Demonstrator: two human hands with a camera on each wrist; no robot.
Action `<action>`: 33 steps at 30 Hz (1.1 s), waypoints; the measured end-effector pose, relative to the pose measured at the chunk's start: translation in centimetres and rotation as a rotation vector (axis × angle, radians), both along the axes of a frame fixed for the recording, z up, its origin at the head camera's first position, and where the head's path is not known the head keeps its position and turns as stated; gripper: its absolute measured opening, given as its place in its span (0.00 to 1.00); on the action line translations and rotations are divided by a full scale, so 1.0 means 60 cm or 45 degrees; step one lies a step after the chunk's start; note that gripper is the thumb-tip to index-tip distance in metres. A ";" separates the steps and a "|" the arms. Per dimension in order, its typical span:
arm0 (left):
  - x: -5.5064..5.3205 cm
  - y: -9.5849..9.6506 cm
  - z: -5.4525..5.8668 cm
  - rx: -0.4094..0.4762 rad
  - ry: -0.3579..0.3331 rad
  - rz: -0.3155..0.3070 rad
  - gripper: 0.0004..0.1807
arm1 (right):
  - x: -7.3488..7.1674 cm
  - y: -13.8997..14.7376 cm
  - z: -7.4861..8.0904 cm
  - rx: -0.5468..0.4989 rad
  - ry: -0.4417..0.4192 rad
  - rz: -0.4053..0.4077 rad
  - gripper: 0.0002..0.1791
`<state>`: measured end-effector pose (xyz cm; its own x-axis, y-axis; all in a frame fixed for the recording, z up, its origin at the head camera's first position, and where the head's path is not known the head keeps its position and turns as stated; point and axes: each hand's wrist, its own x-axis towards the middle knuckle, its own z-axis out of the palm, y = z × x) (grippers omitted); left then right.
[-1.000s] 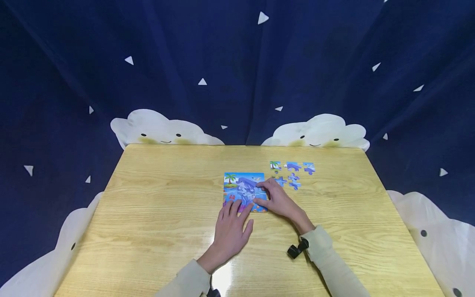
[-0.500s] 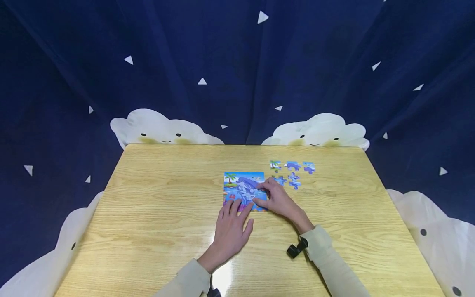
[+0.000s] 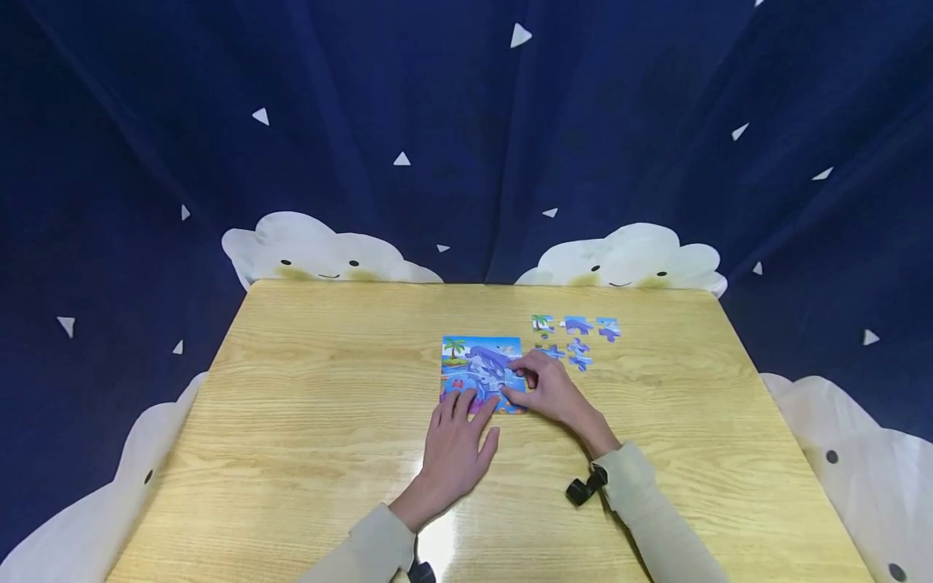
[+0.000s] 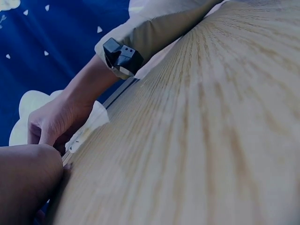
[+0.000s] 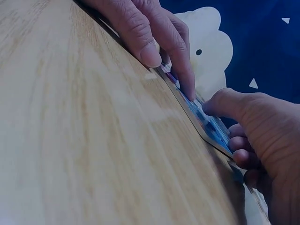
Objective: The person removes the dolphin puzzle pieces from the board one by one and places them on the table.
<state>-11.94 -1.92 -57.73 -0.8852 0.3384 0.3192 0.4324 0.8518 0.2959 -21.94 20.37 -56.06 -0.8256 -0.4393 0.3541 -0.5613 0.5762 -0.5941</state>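
A dolphin picture puzzle [image 3: 455, 371] with a palm tree lies flat near the middle of the table. My left hand [image 3: 450, 453] reaches it from the front, its fairly straight fingertips resting on the lower edge. On the puzzle's right side, my right hand [image 3: 555, 392] holds a puzzle piece between thumb and bent fingers, low over the picture. That piece is mostly covered by the fingers. In the right wrist view, the right thumb [image 5: 220, 102] lies on the blue puzzle surface, close to a left fingertip. The left wrist view shows the right hand [image 4: 61, 117] beyond the left.
Several loose pieces lie behind the right hand, among them a palm-tree piece [image 3: 541, 324], a dolphin piece [image 3: 577, 325] and a joined pair [image 3: 580, 355]. The wooden table [image 3: 313, 389] ends at a dark blue curtain [image 3: 466, 121] with white clouds.
Both hands stay at the puzzle. The right hand's fingers shift very slightly over its right side; the left hand holds its place.
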 end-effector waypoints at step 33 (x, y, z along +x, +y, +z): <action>0.001 -0.001 -0.007 0.026 0.015 -0.012 0.27 | 0.018 0.096 0.015 -0.199 -0.072 -0.079 0.20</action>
<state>-11.85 -1.95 -58.17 -0.8781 0.3403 0.3363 0.4440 0.8414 0.3081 -20.84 26.13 -55.18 -0.8700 -0.3297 0.3666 -0.4907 0.5068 -0.7087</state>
